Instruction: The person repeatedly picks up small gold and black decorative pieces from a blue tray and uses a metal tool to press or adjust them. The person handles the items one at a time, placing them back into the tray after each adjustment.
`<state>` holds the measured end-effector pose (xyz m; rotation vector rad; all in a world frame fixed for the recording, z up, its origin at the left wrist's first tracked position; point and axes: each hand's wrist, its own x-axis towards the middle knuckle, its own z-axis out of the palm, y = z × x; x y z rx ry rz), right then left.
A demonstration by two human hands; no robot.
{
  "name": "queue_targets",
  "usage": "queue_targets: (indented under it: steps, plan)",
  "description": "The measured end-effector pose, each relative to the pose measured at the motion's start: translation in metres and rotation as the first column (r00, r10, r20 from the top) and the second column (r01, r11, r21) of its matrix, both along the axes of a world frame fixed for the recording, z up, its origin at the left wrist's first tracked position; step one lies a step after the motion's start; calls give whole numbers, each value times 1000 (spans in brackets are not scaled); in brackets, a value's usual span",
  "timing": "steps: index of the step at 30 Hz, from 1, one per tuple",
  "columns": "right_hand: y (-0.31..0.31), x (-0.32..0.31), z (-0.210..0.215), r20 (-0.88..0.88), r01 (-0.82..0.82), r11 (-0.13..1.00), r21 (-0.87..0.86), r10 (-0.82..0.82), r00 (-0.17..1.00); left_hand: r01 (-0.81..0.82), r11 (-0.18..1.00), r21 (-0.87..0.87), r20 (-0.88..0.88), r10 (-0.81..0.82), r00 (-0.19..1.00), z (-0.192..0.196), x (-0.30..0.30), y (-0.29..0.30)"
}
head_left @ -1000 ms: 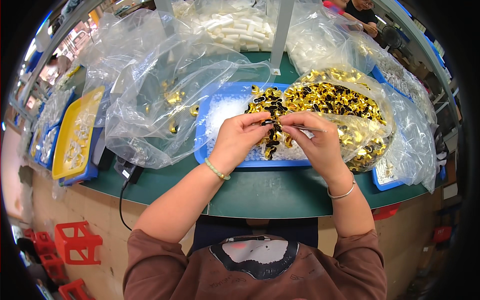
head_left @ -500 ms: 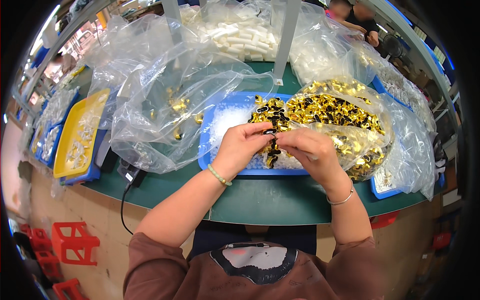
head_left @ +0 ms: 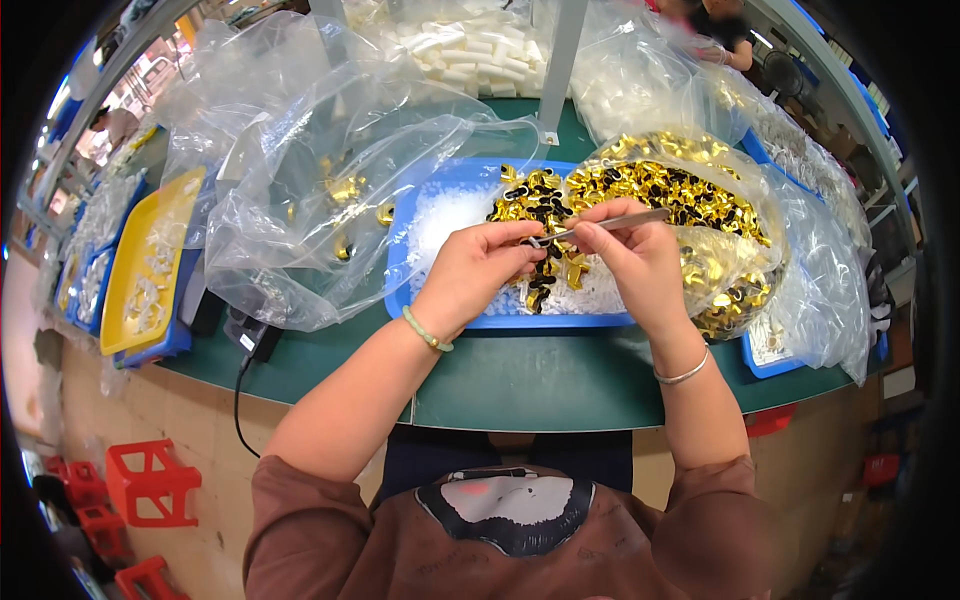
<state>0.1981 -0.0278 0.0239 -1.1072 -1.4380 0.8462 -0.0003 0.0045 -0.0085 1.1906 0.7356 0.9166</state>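
Observation:
Over a blue tray (head_left: pixel 395 280), my left hand (head_left: pixel 460 275) is closed in a pinch on a small part (head_left: pixel 537 242), too small to make out fully. My right hand (head_left: pixel 640 262) grips slim metal tweezers (head_left: pixel 632 219), whose tip meets that part at the left fingertips. Small gold-and-black pieces (head_left: pixel 540 195) lie heaped in the tray beyond my hands. White granules (head_left: pixel 440 222) fill the tray's left side, and small white parts (head_left: pixel 590 297) lie at its front. To the right, a clear bag (head_left: pixel 680 195) bulges with more gold-and-black pieces.
A large clear plastic bag (head_left: pixel 290 240) with a few gold pieces spreads left of the tray. Farther left stands a yellow tray (head_left: pixel 125 300) of small parts. White cylinders (head_left: pixel 480 60) are piled behind, beside a metal post (head_left: pixel 562 70). A black cable (head_left: pixel 238 400) hangs over the table edge.
The tweezers now show plainly, stretched from my right hand to the left fingertips; before, they were mostly hidden. My right hand has turned, its thumb and fingers opening out along the tool.

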Motion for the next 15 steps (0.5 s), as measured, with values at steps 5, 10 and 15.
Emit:
queue_targets:
  steps: [5, 10, 15]
  plan:
    - [1, 3, 0, -43, -26, 999, -30, 25, 999, 2, 997, 82, 15, -3, 1000, -2, 2, -3]
    - [-4, 1, 6, -35, -18, 1000, -12, 17, 999, 73, 991, 112, -54, -67, 996, -3, -1, 0]
    - [-5, 1, 8, -36, -21, 1000, 6, 21, 999, 100, 975, 199, -82, -85, 993, 2, -1, -1]
